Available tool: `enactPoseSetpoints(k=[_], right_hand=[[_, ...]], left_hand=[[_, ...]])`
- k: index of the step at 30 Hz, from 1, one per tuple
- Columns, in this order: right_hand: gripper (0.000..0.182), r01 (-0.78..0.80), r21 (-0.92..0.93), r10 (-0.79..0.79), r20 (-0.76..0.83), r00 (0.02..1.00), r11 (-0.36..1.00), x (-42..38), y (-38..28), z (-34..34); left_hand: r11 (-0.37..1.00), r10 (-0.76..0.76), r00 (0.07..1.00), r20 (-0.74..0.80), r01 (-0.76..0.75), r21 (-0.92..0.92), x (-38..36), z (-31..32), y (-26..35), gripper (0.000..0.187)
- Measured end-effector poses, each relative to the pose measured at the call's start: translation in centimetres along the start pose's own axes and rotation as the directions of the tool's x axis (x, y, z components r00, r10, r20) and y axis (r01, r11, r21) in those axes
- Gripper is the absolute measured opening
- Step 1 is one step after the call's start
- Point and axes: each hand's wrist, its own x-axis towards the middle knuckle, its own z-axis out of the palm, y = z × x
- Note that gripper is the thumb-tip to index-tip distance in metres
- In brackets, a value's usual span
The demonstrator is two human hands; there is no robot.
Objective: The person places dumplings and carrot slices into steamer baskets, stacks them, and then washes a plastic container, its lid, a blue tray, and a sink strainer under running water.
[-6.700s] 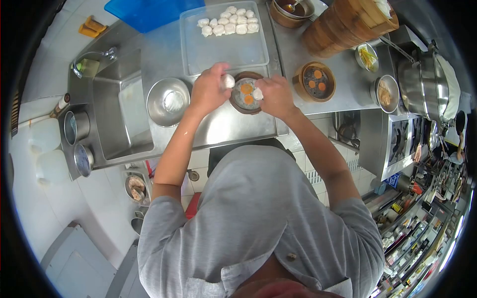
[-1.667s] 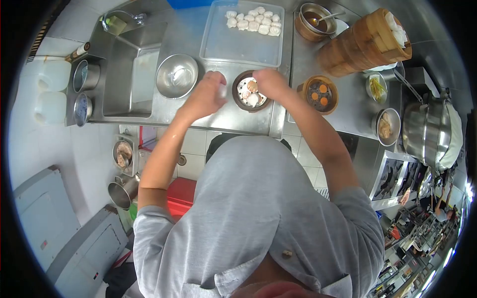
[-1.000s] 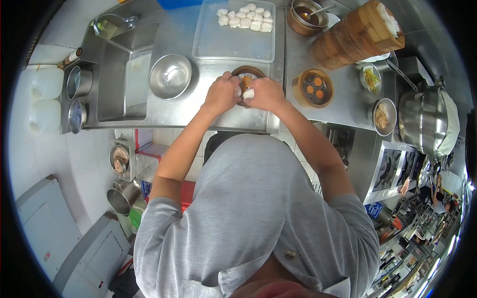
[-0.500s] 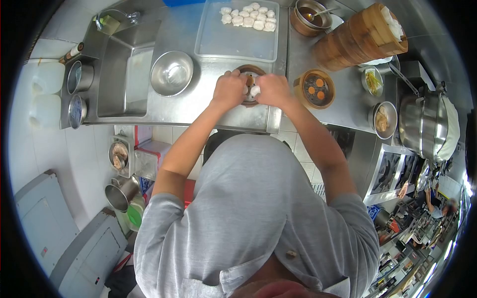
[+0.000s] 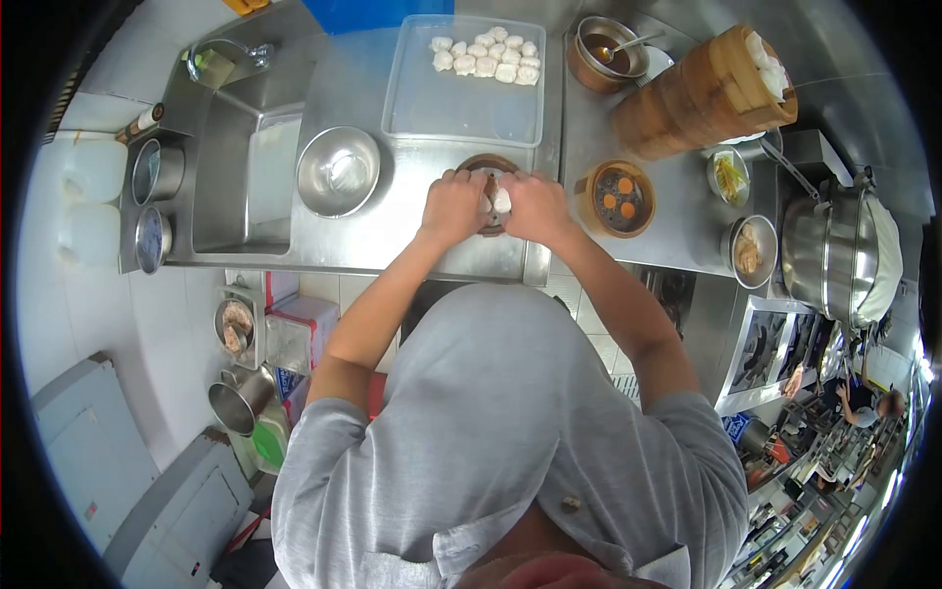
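A small round bamboo steamer (image 5: 488,161) stands on the steel counter, with my two hands over it. On its left side, my left hand (image 5: 453,209) has its fingers curled around a white dumpling (image 5: 485,204), only partly visible. My right hand (image 5: 536,207) closes on another white dumpling (image 5: 501,200) from the right. The two dumplings sit side by side between my thumbs, low inside the steamer. My fingertips and much of the steamer's floor are hidden. Behind the steamer lies a clear plastic tray (image 5: 461,113) with several white dumplings (image 5: 486,66) at its far end.
A metal bowl (image 5: 339,172) and a sink (image 5: 240,187) are to the left. On the right stand a steamer with three orange-topped pieces (image 5: 616,198), stacked bamboo steamers (image 5: 702,93), a sauce pot (image 5: 608,54) and small food bowls (image 5: 750,252). A person (image 5: 863,407) is far right.
The view has tilted, so the counter appears lower. My hands stay at the steamer, and the dumplings between them now sit closer together.
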Motion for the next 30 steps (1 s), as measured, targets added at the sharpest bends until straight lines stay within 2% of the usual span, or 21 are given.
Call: enactPoseSetpoints(k=[3,6,9,12,15,18,20,23,24,27,30], right_hand=[[0.041,-0.107,0.228,0.104,0.022,0.994,0.968,1.0,0.5,-2.4],[0.041,-0.215,0.268,0.245,-0.083,0.966,0.939,5.7,3.6,-3.7],[0.033,-0.219,0.1,0.24,-0.336,0.911,0.971,11.5,7.0,-3.3],[0.023,-0.215,-0.042,0.185,-0.367,0.912,0.976,16.6,10.0,-2.3],[0.021,-0.225,-0.156,0.172,-0.295,0.94,0.962,18.6,11.6,-0.4],[0.024,-0.142,-0.085,0.119,-0.229,0.966,0.986,17.9,10.8,0.0],[0.025,-0.075,0.051,0.082,-0.149,0.985,0.996,16.7,10.1,0.4],[0.024,0.016,0.15,-0.002,-0.091,0.996,0.989,15.4,9.6,0.4],[0.024,0.048,0.166,-0.034,-0.087,0.996,0.985,15.2,9.6,0.5],[0.018,0.047,0.11,-0.013,-0.292,0.956,0.993,15.2,9.8,3.0],[0.02,-0.251,0.022,0.252,-0.096,0.963,0.968,14.5,5.7,-0.1]], left_hand=[[0.993,0.001,0.997,-0.077,-0.01,-0.117,0.8,-1.3,-1.6,0.054],[0.982,-0.071,0.988,-0.139,0.045,-0.185,3.3,-4.1,-4.6,0.049],[0.994,-0.06,0.982,-0.177,0.042,-0.103,8.0,-6.9,-7.5,0.041],[0.996,-0.073,0.979,-0.191,0.081,0.036,13.8,-8.3,-9.0,0.043],[0.981,-0.095,0.983,-0.16,0.119,0.151,19.2,-7.2,-10.1,0.051],[0.966,-0.143,0.986,-0.087,0.159,0.205,22.7,-5.3,-11.6,0.057],[0.944,-0.176,0.982,-0.061,0.186,0.274,23.8,-4.4,-12.2,0.062],[0.939,-0.229,0.97,-0.078,0.241,0.245,24.4,-3.9,-13.6,0.067],[0.937,-0.241,0.969,-0.054,0.247,0.247,24.6,-3.9,-13.8,0.067],[0.93,-0.275,0.961,-0.016,0.27,0.249,25.4,-3.9,-14.1,0.066],[0.927,-0.265,0.964,-0.024,0.262,0.268,26.0,-3.0,-14.6,0.063]])
